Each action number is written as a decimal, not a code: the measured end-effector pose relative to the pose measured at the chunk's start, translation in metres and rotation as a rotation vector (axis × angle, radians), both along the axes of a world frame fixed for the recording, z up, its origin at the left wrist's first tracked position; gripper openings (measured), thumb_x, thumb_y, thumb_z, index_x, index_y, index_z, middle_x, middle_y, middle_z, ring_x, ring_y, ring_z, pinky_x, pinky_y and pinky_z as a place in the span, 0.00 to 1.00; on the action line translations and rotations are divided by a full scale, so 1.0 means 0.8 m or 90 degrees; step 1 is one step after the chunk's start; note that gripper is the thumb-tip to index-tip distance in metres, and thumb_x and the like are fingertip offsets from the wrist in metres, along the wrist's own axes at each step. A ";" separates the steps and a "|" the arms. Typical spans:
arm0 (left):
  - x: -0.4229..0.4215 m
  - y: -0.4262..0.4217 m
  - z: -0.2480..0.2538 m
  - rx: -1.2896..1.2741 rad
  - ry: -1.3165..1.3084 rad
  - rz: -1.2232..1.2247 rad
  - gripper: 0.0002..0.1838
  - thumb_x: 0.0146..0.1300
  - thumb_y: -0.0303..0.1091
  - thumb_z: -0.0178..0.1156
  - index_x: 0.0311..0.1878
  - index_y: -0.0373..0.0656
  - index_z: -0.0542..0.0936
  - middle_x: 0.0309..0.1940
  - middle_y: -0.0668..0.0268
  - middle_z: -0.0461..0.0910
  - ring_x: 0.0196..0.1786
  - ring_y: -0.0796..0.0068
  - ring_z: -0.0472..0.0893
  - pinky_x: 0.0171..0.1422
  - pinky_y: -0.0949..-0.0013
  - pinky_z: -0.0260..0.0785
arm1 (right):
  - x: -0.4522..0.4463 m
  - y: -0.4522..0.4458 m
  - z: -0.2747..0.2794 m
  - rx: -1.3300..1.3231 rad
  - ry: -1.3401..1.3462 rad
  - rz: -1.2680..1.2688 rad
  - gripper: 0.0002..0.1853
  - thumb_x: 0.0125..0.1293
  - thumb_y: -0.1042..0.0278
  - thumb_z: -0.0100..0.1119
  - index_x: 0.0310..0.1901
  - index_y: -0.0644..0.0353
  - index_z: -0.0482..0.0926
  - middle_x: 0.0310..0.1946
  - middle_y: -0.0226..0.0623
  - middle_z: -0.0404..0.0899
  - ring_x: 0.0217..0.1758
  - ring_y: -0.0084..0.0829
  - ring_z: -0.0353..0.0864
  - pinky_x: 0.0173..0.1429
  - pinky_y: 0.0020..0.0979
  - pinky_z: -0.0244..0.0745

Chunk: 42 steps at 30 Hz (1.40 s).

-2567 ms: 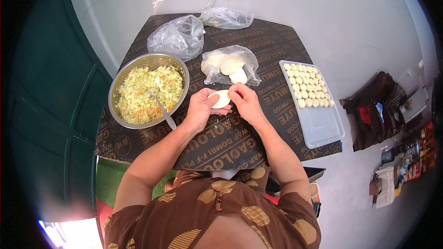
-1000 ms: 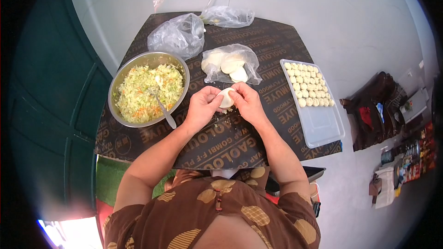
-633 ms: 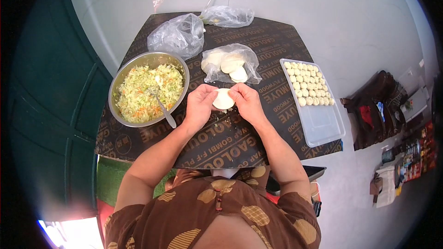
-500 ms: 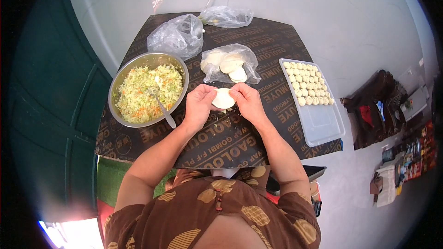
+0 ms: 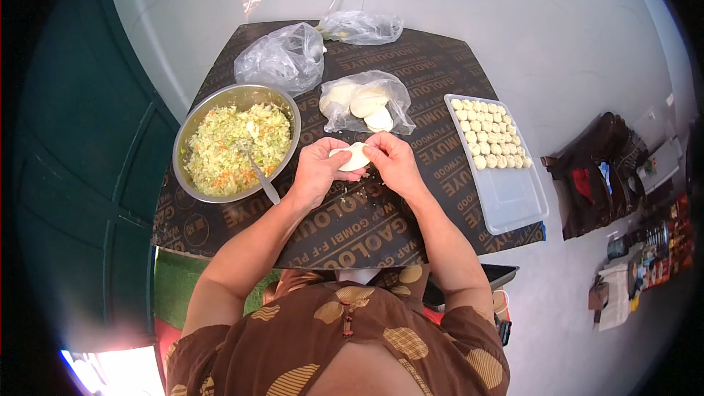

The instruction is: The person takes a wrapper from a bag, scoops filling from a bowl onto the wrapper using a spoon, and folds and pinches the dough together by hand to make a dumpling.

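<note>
Between my two hands, over the middle of the table, is a round dumpling wrapper (image 5: 356, 158). My left hand (image 5: 320, 167) grips its left side, thumb on top and fingers beneath. At its right edge, my right hand (image 5: 393, 161) pinches the dough between thumb and fingers. Just beyond my hands lies a clear plastic bag (image 5: 398, 94) with a stack of wrappers (image 5: 369, 101) showing at its opening. To the left stands a metal bowl (image 5: 295, 114) of chopped vegetable filling (image 5: 224, 148), with a spoon (image 5: 262, 179) resting in it, handle toward me.
On the right, a plastic tray (image 5: 513, 202) carries rows of small dumplings (image 5: 488, 132) in its far part. Two crumpled plastic bags (image 5: 282, 57) lie at the table's back left. Crumbs dot the dark printed table (image 5: 345, 227). A dark wooden chair (image 5: 598, 172) stands beyond it.
The wrapper has gone from lying flat and round to tilted and bent between my fingers. My left hand's fingers have shifted further under it; the bowl, bags and tray stay put.
</note>
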State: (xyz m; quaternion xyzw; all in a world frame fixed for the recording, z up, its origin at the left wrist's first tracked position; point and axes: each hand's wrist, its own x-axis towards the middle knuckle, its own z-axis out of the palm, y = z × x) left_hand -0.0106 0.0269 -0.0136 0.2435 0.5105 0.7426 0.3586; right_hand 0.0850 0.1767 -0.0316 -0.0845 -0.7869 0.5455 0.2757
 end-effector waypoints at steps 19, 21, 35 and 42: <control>-0.005 0.006 -0.031 0.020 0.218 0.014 0.06 0.70 0.27 0.54 0.44 0.33 0.76 0.37 0.60 0.83 0.35 0.72 0.84 0.38 0.74 0.79 | 0.006 -0.006 0.015 0.012 -0.061 0.003 0.08 0.65 0.70 0.61 0.36 0.66 0.76 0.24 0.30 0.77 0.28 0.18 0.71 0.34 0.26 0.70; -0.008 0.004 -0.031 0.009 0.198 0.010 0.06 0.70 0.26 0.54 0.43 0.32 0.76 0.37 0.59 0.82 0.35 0.72 0.83 0.38 0.73 0.79 | 0.006 -0.006 0.015 0.021 -0.058 0.004 0.07 0.65 0.70 0.61 0.36 0.66 0.77 0.24 0.30 0.77 0.29 0.18 0.71 0.35 0.25 0.70; -0.003 -0.001 -0.007 -0.008 0.036 -0.004 0.08 0.70 0.27 0.54 0.44 0.31 0.74 0.38 0.56 0.82 0.35 0.71 0.84 0.38 0.69 0.83 | 0.009 -0.011 0.020 0.058 -0.076 -0.005 0.08 0.66 0.69 0.61 0.38 0.66 0.76 0.25 0.32 0.77 0.28 0.18 0.70 0.33 0.26 0.69; -0.004 0.000 -0.015 -0.007 0.136 0.006 0.08 0.70 0.27 0.54 0.43 0.30 0.75 0.36 0.57 0.82 0.36 0.71 0.84 0.38 0.69 0.83 | 0.008 -0.006 0.014 0.030 -0.046 -0.011 0.07 0.65 0.70 0.61 0.37 0.66 0.78 0.25 0.33 0.79 0.29 0.19 0.73 0.35 0.27 0.71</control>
